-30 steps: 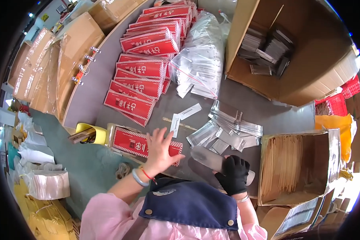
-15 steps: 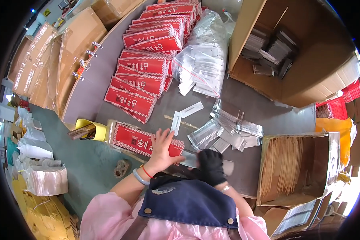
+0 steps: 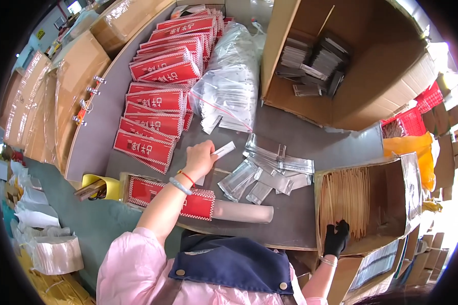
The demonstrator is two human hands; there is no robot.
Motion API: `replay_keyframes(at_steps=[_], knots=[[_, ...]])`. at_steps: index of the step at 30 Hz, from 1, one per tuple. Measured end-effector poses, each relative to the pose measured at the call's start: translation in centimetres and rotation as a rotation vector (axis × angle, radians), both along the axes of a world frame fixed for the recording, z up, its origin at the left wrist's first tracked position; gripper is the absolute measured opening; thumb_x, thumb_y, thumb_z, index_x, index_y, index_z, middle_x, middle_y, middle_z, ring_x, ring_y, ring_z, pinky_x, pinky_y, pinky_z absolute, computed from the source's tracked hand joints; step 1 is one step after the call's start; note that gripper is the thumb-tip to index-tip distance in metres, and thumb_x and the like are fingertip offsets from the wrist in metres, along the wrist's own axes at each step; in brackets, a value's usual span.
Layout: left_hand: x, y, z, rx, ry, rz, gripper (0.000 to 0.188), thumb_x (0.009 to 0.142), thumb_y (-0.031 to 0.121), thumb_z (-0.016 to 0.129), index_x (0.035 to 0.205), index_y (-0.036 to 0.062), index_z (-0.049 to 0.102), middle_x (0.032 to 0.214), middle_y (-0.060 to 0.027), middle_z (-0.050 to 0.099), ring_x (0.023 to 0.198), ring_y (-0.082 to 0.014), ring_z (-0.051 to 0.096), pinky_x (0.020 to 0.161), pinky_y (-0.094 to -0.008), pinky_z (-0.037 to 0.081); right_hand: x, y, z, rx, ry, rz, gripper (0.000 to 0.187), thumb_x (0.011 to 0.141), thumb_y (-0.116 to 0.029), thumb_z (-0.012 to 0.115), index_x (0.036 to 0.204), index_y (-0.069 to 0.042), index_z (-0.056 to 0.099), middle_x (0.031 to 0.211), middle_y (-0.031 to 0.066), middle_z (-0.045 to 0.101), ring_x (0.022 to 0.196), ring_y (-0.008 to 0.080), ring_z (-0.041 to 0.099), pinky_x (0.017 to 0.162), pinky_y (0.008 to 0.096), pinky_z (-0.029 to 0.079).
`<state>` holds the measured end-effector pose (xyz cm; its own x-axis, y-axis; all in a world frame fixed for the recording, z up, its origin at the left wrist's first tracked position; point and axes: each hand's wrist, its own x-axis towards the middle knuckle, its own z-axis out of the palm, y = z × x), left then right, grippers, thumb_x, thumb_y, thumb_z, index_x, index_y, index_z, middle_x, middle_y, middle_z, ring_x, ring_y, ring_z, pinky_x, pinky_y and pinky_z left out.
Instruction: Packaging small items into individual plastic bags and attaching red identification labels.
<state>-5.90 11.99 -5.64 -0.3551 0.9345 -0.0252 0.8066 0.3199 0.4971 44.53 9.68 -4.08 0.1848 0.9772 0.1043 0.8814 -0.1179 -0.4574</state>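
My left hand (image 3: 201, 158) is closed on a small white paper packet (image 3: 224, 150), which sticks out to the right of the fingers. Below that forearm, a stack of red printed bags (image 3: 197, 203) lies in a narrow cardboard tray (image 3: 123, 189). A translucent plastic sleeve (image 3: 244, 211) extends from the right end of the top bag. At the right, my right hand (image 3: 337, 239), in a black glove with bare fingertips, reaches into a carton of thin wooden skewers (image 3: 346, 201). Its fingers are bent together on the skewers. Several silver flat packets (image 3: 275, 175) lie loose between the hands.
Rows of red bags (image 3: 147, 145) stand at the far left, beside a clear plastic bag of white packets (image 3: 231, 81). A tall carton (image 3: 310, 109) with dark packets rises at the far right. A yellow holder (image 3: 109, 187) hangs by the table's left edge.
My left hand has moved from the red bag up to the white packet and taken hold of it. My right hand has left the plastic sleeve and moved right into the skewer carton. The view has shifted.
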Motion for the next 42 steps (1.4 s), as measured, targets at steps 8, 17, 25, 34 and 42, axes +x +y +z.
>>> replay_keyframes(at_steps=[8,17,25,34,42], knots=[[7.3,-2.5,1.3,0.114,0.080,-0.277,0.038,0.073,0.022,0.080,0.102,0.0046,0.061,0.089,-0.0148,0.066,0.082,-0.0346,0.066,0.071,-0.0449,0.051,-0.2,0.5,0.4,-0.311,-0.248,-0.014,0.035,0.085,-0.029,0.065,0.105,0.000,0.065,0.104,0.0213,0.066,0.101,0.0402,0.062,0.088,0.0447,0.050],[7.4,-3.0,1.5,0.121,0.087,-0.279,0.041,0.067,0.016,0.084,0.095,0.0081,0.057,0.088,-0.0111,0.063,0.083,-0.0329,0.062,0.071,-0.0463,0.047,-0.6,-0.4,1.6,-0.327,-0.148,-0.115,0.036,0.087,-0.022,0.061,0.115,0.001,0.064,0.113,0.0225,0.067,0.107,0.0403,0.063,0.092,0.0448,0.050],[7.2,-6.4,7.3,-0.158,-0.464,-0.521,0.024,0.074,0.014,0.077,0.094,0.0062,0.066,0.080,-0.0125,0.067,0.074,-0.0290,0.066,0.071,-0.0390,0.050,-2.3,-0.2,2.2,0.055,0.301,0.111,0.011,0.093,-0.007,0.054,0.093,0.001,0.062,0.079,0.0154,0.059,0.076,0.0309,0.059,0.068,0.0380,0.046],[5.7,-11.8,6.2,0.104,0.014,-0.468,0.064,0.059,0.021,0.086,0.117,0.0058,0.063,0.115,-0.0080,0.056,0.110,-0.0303,0.051,0.095,-0.0441,0.040,-12.4,0.3,2.1,-0.212,-0.036,0.888,0.026,0.085,-0.016,0.066,0.112,-0.017,0.068,0.082,0.0124,0.059,0.078,0.0331,0.060,0.068,0.0450,0.048],[7.5,-11.7,5.5,0.131,0.014,-0.525,0.072,0.059,0.021,0.085,0.122,0.0007,0.057,0.119,-0.0101,0.055,0.108,-0.0319,0.050,0.096,-0.0452,0.040,-14.7,0.2,-0.6,0.053,0.091,0.804,0.008,0.082,-0.012,0.070,0.089,-0.009,0.070,0.089,0.0110,0.067,0.081,0.0310,0.063,0.074,0.0426,0.050]])
